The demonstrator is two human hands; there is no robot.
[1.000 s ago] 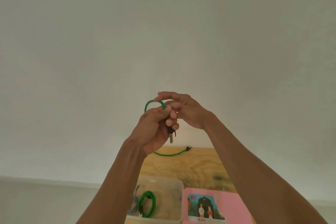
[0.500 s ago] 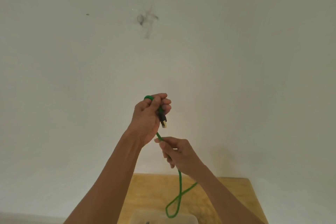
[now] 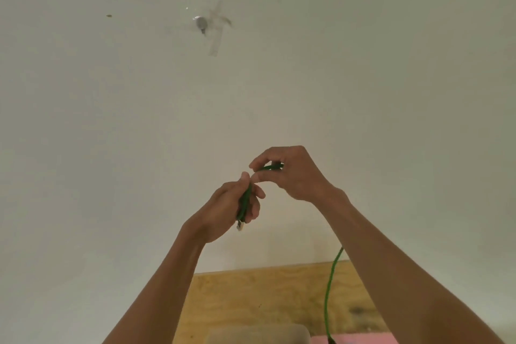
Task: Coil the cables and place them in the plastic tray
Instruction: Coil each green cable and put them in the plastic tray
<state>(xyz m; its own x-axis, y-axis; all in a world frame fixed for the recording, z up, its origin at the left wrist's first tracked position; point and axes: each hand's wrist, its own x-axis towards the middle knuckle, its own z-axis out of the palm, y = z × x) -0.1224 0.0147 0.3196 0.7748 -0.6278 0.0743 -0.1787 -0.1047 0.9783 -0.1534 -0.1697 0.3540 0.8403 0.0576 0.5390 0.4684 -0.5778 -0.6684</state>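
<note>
Both hands are raised in front of a pale wall. My left hand (image 3: 231,207) grips several turns of a green braided cable (image 3: 245,201), whose metal plug end pokes out below the fist. Up and to the right, my right hand (image 3: 290,173) pinches the same cable and holds a strand over toward the left hand. The cable's free length hangs behind my right forearm and drops to the table, ending in a dark plug. The plastic tray (image 3: 259,334) shows only its far rim at the bottom edge.
A plywood table (image 3: 251,296) stands against the wall. A pink book (image 3: 354,339) lies at the bottom right beside the tray. A small metal object is taped to the wall (image 3: 201,24) high up.
My right hand rose from below the left hand to above and right of it, bringing a strand of cable up. The camera tilted down slightly, and the hanging loop over the table is gone.
</note>
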